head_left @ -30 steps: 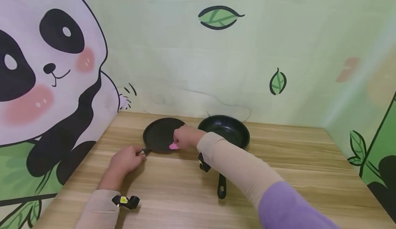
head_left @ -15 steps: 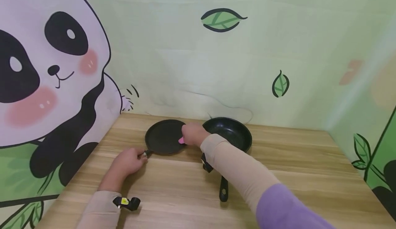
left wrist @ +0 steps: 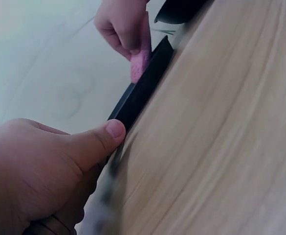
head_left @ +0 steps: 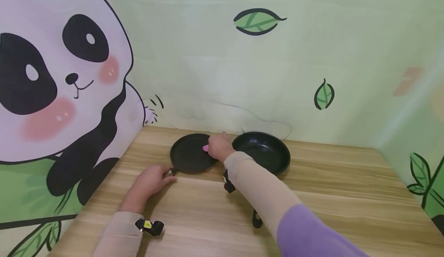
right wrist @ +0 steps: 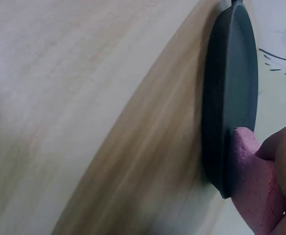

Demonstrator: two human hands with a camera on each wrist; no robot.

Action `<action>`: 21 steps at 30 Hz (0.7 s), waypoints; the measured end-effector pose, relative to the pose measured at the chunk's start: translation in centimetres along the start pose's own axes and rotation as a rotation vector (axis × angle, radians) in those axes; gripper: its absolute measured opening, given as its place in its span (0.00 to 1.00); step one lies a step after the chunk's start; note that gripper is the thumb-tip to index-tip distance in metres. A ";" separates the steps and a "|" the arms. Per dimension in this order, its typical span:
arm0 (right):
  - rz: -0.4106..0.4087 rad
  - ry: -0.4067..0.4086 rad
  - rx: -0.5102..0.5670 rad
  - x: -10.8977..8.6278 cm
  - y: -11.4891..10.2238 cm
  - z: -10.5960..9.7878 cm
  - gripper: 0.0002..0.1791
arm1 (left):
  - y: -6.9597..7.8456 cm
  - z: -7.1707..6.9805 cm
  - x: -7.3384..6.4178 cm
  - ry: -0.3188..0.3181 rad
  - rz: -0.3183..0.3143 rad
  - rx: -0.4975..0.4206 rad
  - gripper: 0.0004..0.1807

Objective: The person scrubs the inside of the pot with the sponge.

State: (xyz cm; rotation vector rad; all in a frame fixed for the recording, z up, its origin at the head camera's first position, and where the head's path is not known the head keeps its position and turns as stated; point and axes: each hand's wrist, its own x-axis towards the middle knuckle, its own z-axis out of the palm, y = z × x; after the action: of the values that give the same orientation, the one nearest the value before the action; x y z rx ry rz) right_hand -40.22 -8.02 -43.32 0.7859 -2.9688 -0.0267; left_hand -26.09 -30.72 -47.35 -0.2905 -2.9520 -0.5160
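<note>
A flat, shallow black frying pan (head_left: 190, 155) lies near the back of the table. My left hand (head_left: 149, 182) grips it at its handle, and in the left wrist view the thumb (left wrist: 114, 129) lies against the pan's side. The fingers under the handle are mostly hidden. With my right hand (head_left: 220, 147) I hold a pink sponge (right wrist: 257, 188) against the right part of the pan's inner surface. In the head view only a small pink edge of the sponge shows past the fingers.
A deeper black frying pan (head_left: 265, 153) stands to the right, its handle (head_left: 257, 219) pointing toward me and partly covered by my right sleeve (head_left: 263, 187). The table (head_left: 333, 180) has a wood-grain top. Behind it rises a green backdrop (head_left: 194, 56) with a panda and leaves.
The right hand has moved the sponge away from me along the pan's right side. The left hand stays at the handle. The head view has shifted slightly left.
</note>
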 end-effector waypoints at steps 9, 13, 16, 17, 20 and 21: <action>0.049 0.079 0.054 1.0 0.0 1.2 0.14 | 0.5 -0.2 0.5 0.037 0.069 0.047 0.17; 0.048 0.104 0.112 1.3 -0.3 1.7 0.16 | 0.2 -0.2 0.6 0.044 0.087 0.048 0.15; 0.037 0.126 0.144 1.6 -0.6 2.0 0.16 | -0.1 -0.2 0.6 0.054 0.102 0.052 0.14; 0.031 0.132 0.149 1.7 -0.7 2.2 0.15 | -0.1 -0.2 0.5 0.055 0.108 0.051 0.14; 0.014 0.154 0.150 2.0 -1.1 2.6 0.13 | -0.2 -0.2 0.3 0.058 0.127 0.045 0.13; 0.012 0.160 0.155 2.0 -1.2 2.8 0.12 | -0.3 -0.1 0.3 0.061 0.135 0.044 0.13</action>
State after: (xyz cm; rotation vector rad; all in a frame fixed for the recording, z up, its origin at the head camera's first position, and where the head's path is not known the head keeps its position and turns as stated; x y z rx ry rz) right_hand -41.60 -10.04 -46.03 0.7468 -2.8486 0.2571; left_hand -26.44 -30.95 -47.26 -0.4569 -2.8551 -0.4345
